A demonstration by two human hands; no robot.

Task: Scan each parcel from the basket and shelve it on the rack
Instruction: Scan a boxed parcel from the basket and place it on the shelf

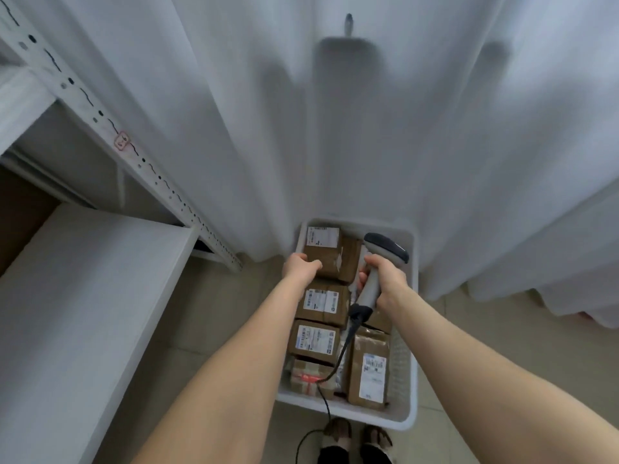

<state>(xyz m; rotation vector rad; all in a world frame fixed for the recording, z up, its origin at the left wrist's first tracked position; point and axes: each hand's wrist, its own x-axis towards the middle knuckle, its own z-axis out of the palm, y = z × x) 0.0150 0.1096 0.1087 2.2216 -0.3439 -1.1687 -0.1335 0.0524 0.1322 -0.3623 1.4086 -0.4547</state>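
Note:
A white basket (410,390) stands on the floor, holding several brown cardboard parcels with white labels. My left hand (299,264) grips the near edge of the far parcel (326,251) at the basket's back left. My right hand (382,279) holds the handle of a grey barcode scanner (385,251), whose dark head points over the basket's far side. The scanner's black cable (338,360) trails down across the parcels to the floor. More labelled parcels (316,339) lie in the near half of the basket.
A white metal rack (77,279) with a broad bare shelf stands at the left, its perforated upright (157,179) running diagonally. A white curtain (368,128) hangs behind the basket. My sandalled feet (355,437) stand on the tiled floor just behind the basket.

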